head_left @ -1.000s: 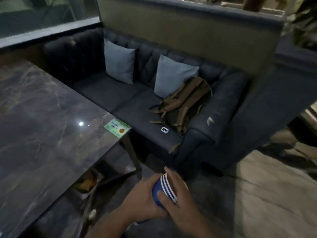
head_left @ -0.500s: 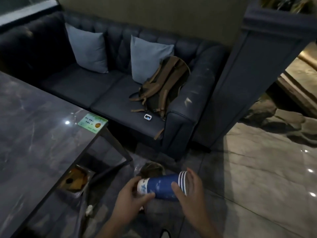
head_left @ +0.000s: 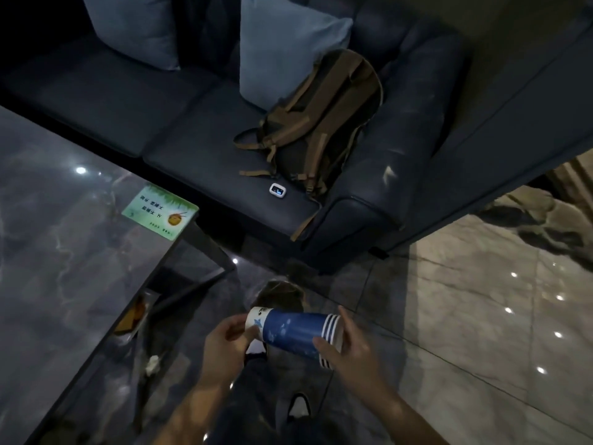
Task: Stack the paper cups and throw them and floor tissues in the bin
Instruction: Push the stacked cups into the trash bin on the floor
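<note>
A stack of blue paper cups [head_left: 293,332] lies sideways between my hands, white rims to the right, base to the left. My left hand [head_left: 224,348] grips the base end. My right hand [head_left: 348,348] holds the rim end, fingers wrapped around the rims. A crumpled white tissue [head_left: 152,364] lies on the floor under the table edge. Just beyond the cups a small dark bin [head_left: 282,293] stands on the floor, partly hidden by the stack.
A dark marble table [head_left: 64,268] with a green card [head_left: 160,211] fills the left. A navy sofa [head_left: 369,194] with a brown backpack [head_left: 321,123], cushions and a small white device [head_left: 277,190] is ahead. Glossy tiled floor [head_left: 465,316] spreads right. My shoes [head_left: 298,406] show below.
The view has tilted down and closer to the floor. The cup stack has turned from end-on to lying sideways, my hands now at its two ends.
</note>
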Tool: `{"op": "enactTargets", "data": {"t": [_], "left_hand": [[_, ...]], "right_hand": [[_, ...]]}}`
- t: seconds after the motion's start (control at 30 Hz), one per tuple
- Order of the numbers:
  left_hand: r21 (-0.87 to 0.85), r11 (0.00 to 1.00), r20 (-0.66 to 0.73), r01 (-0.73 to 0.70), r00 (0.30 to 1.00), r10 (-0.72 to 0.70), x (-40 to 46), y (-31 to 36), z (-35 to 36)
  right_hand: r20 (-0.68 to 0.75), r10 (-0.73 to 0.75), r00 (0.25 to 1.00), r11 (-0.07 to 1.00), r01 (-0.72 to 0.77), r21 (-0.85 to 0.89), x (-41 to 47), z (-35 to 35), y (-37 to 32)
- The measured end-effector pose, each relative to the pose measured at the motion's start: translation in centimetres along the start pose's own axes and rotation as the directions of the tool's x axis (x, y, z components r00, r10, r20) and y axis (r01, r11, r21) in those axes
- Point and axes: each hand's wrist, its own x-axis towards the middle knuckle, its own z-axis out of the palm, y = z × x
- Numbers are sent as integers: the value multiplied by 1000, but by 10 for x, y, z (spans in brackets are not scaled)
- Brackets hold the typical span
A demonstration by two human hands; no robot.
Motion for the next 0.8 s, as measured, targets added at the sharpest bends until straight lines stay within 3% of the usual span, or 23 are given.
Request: {"op": "enactTargets", "data": {"t": [0.13, 0.4, 0.5, 0.6, 0.73, 0.8], "left_hand": [[-18, 996, 35, 84, 996, -84, 31, 0, -15], [20, 992, 75, 122, 990, -123, 90, -16, -8], [17, 989, 35, 147, 988, -148, 128, -39, 6], [32, 982, -6, 188, 982, -188, 162, -62, 21], [45, 980, 14, 193, 981, -194, 210, -98, 39], [86, 980, -1, 179, 984, -179, 233, -123, 47]], "right_hand": [[10, 48, 999, 999, -48, 21, 26, 29, -5], [-131, 159, 979, 986, -151, 68, 96, 68, 24], [-138, 212, 968, 977, -204, 69, 134, 82, 40], [-197, 168, 966, 986, -168, 15, 169, 99, 73], [-190, 335, 923, 940, -314, 129, 219, 118, 115], [-154, 363, 919, 931, -350, 106, 242, 127, 137]]}}
